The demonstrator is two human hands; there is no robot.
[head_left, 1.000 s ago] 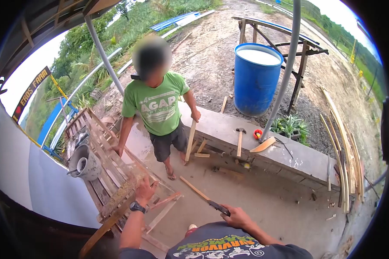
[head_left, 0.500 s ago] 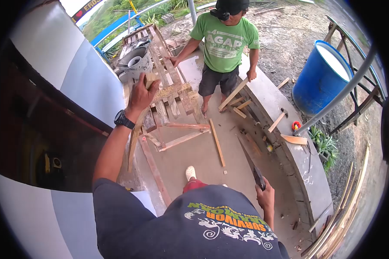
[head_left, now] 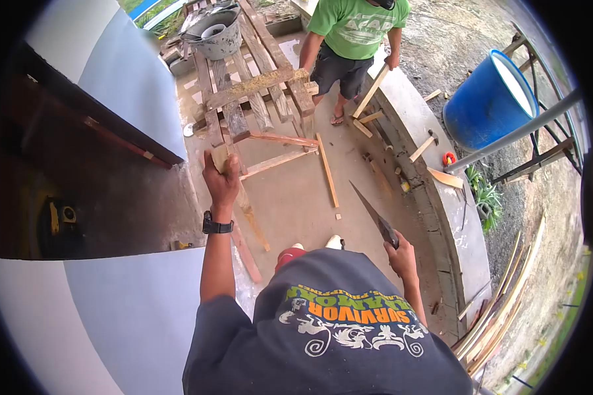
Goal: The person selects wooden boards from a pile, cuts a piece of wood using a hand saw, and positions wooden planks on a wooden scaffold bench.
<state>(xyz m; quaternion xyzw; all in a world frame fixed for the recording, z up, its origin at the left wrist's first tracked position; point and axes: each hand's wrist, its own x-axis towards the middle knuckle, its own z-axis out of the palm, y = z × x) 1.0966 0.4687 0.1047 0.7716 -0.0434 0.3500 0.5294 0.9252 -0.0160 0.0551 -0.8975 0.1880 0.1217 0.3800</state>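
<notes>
My left hand (head_left: 221,181), with a black watch at the wrist, is closed around a wooden board (head_left: 252,220) whose top end shows between thumb and fingers. The board slants down behind my wrist. In my right hand (head_left: 402,257) is the dark handle of a handsaw (head_left: 374,216), its blade pointing forward and left over the floor. Beyond my left hand stands a slatted wooden bench (head_left: 263,108) with a short sawdust-covered plank (head_left: 250,87) across it. A thin wood strip (head_left: 327,171) lies on the floor ahead.
A co-worker in a green shirt (head_left: 359,29) stands by the bench, holding a wood piece (head_left: 372,91). A bucket (head_left: 221,46) sits on the bench. The concrete ledge (head_left: 464,237) at right carries a hammer (head_left: 423,147). Beyond are a blue drum (head_left: 481,105) and long wood strips (head_left: 507,303).
My left hand has lowered toward the near end of the bench, with the board still in it. The handsaw has shifted slightly left. My view has tilted down and my body has stepped forward.
</notes>
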